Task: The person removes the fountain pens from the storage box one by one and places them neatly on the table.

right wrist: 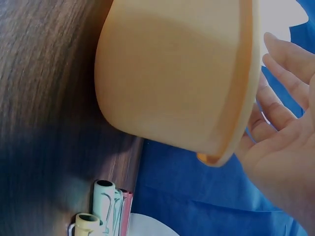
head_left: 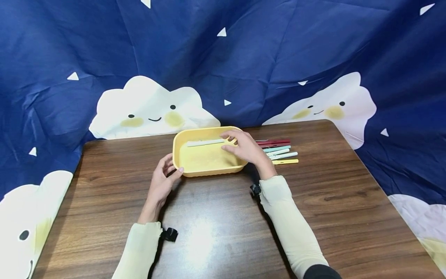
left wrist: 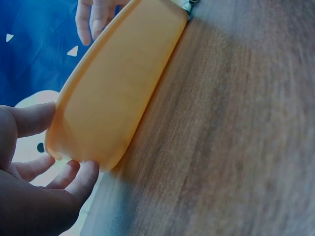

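A shallow yellow plastic basket (head_left: pixel 212 170) sits near the back of the table, with one white pen (head_left: pixel 205 143) lying along its far side. My left hand (head_left: pixel 162 180) grips the basket's near left corner, thumb on the rim and the other fingers against the outer wall; the left wrist view shows this hand (left wrist: pixel 44 182) close up. Over the basket's right end hovers my right hand (head_left: pixel 242 146), its fingers spread and loosely bent with nothing between them. In the right wrist view that hand (right wrist: pixel 280 113) is beside the rim.
Right of the basket lie several capped pens, among them a red pen (head_left: pixel 278 142), a teal pen (head_left: pixel 280 148), a light blue pen (head_left: pixel 285 155) and a yellow pen (head_left: pixel 289 161). A blue cloth (head_left: pixel 244 58) with clouds hangs behind the wooden table (head_left: pixel 348 201).
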`<state>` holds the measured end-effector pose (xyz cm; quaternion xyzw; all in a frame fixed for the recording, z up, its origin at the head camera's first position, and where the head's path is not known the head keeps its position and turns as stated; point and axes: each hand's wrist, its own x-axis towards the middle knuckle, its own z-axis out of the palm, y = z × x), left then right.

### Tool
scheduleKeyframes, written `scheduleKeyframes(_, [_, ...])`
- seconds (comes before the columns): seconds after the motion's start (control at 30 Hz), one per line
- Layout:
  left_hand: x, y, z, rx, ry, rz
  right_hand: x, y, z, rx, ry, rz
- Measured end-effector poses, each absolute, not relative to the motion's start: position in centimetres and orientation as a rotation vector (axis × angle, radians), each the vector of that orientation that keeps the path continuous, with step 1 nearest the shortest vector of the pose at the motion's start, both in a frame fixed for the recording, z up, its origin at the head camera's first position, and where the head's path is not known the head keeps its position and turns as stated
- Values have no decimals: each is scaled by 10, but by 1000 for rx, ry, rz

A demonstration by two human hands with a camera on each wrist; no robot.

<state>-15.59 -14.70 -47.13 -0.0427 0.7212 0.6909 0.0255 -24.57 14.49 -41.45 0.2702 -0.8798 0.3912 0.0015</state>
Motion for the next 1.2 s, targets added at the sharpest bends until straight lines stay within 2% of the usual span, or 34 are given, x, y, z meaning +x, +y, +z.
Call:
scheduleKeyframes(0.73, [-156, -147, -471, -136, 2223, 2127, -260, 128, -408, 917, -2859, 1163])
scheduleKeyframes(1.2, [-156, -147, -471, -146, 2226, 2125, -265, 111, -417, 943, -2904, 1154])
